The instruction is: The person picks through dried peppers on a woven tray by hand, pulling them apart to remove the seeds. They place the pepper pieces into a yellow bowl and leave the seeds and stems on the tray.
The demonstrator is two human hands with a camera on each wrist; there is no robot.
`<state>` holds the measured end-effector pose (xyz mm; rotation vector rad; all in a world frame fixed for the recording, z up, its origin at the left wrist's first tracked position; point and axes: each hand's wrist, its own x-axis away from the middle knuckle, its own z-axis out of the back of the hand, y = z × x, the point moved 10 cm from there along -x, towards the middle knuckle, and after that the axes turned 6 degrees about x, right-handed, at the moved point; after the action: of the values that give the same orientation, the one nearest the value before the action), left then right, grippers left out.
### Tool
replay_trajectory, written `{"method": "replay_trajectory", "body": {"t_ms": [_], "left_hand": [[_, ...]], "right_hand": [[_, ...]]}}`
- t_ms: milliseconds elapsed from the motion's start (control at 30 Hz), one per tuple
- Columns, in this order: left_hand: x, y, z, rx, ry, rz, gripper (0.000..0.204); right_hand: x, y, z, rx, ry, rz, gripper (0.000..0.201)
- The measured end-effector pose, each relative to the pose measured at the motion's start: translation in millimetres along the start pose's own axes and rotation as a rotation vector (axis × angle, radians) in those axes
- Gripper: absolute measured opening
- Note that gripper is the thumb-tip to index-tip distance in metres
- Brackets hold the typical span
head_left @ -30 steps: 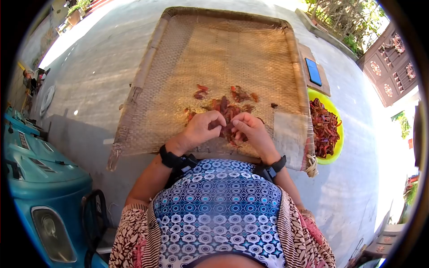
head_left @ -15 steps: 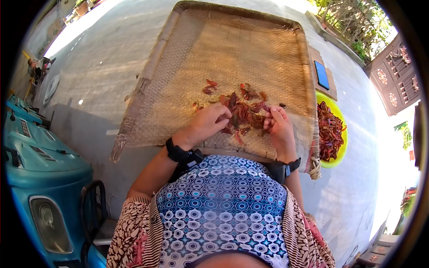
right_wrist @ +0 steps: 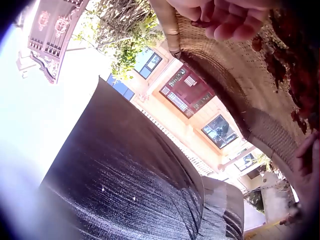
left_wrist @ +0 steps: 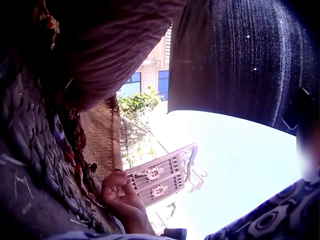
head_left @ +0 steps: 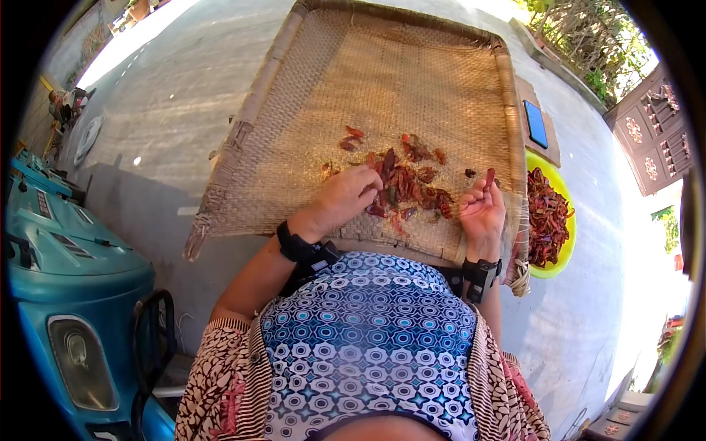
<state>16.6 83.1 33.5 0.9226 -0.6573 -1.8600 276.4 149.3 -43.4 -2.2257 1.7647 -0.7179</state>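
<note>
Dried red chilies lie in a loose pile on the woven tray, among scattered pale seeds. My right hand is raised at the right of the pile, palm turned up, pinching one dried chili that sticks up from the fingertips. The same dried chili shows in the right wrist view beside the bent fingers. My left hand is at the pile's left edge, back of the hand up, fingers bent with their tips over the chilies; I cannot tell if they grip one.
A yellow basin full of dried chilies stands right of the tray. Beyond it, a blue phone lies on a brown board. A teal vehicle stands at the left. A small dark piece lies near the tray's right side.
Both hands were together over the pile; the right hand has moved away rightward and turned palm up with a chili. The left hand has stayed at the pile's left side.
</note>
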Motion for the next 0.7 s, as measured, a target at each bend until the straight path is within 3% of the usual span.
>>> {"method": "replay_trajectory", "body": {"t_ms": [167,400,600,700], "left_hand": [[0.7,-3.3,-2.3,-0.032,-0.013,0.001,0.011],[0.7,-1.5,-1.7,-0.022,-0.019,0.016,0.010],[0.0,-1.7,6.5,-0.043,0.062,-0.009,0.013],[1.6,6.0,13.0,-0.198,0.153,-0.072,0.015]], "right_hand": [[-0.6,0.2,-6.5,-0.048,-0.091,-0.021,0.010],[5.9,-6.0,-18.5,-0.003,-0.081,0.047,0.017],[4.5,4.1,-13.1,0.025,-0.095,-0.027,0.020],[5.4,4.4,-13.9,0.049,-0.097,-0.017,0.020]]}}
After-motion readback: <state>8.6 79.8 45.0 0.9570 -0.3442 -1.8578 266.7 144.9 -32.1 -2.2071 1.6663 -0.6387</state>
